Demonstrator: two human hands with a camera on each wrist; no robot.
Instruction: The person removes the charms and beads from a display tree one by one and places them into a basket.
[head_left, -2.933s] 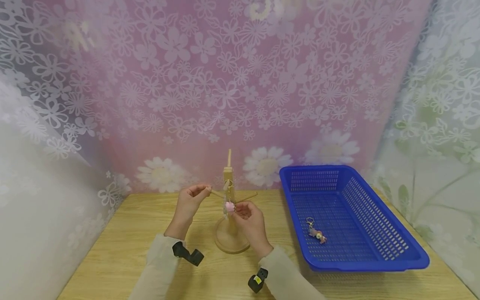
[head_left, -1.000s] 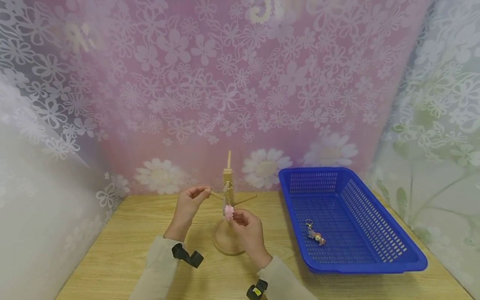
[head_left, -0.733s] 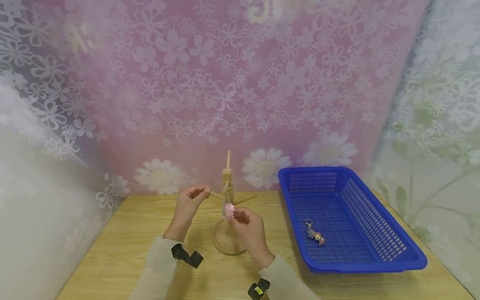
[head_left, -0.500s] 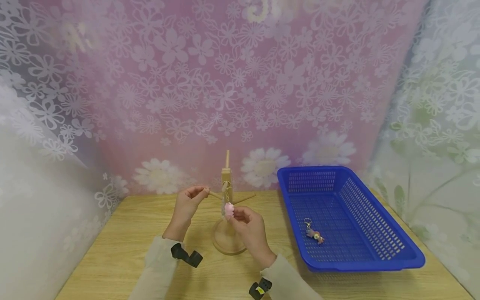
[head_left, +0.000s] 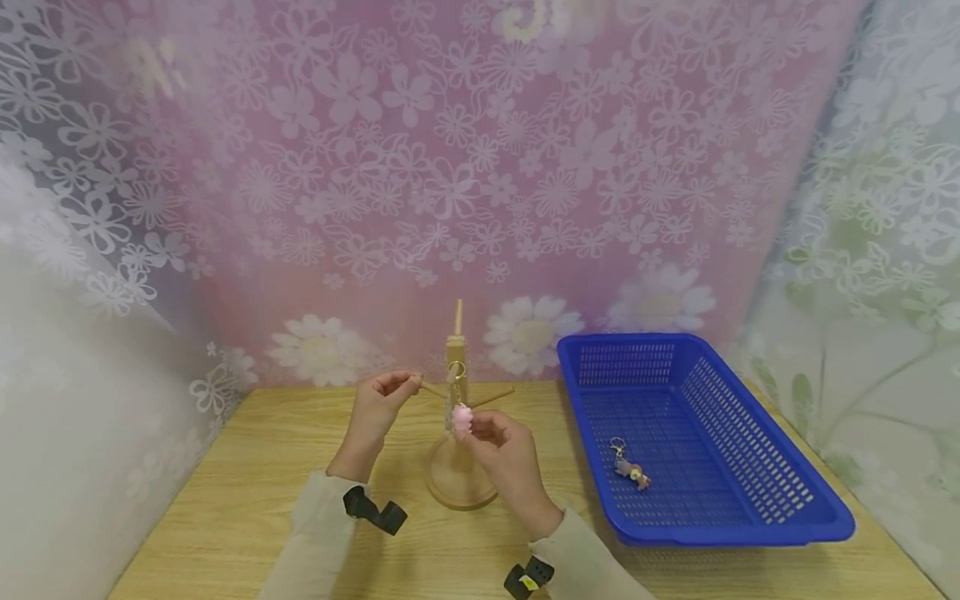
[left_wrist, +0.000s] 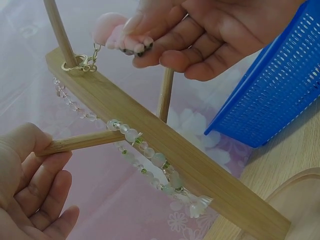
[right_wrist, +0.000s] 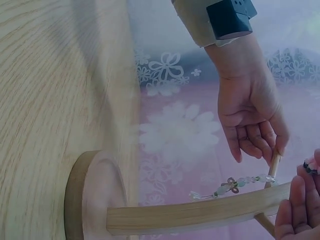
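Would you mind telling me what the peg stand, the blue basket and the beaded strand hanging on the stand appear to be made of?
The peg stand looks like unfinished pale wood, with visible grain and a matte surface. The blue basket looks like moulded plastic: even colour, slight gloss, regular perforated walls. The beaded strand seems to be translucent glass or plastic beads; which one cannot be told.

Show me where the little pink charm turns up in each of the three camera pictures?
Head view: the pink charm sits mid-frame, pinched by the right hand in front of the wooden stand.
Left wrist view: top left of centre, under the right hand's fingertips.
Right wrist view: barely in it, only a sliver at the right edge.
Shared landmark: the wooden stand.
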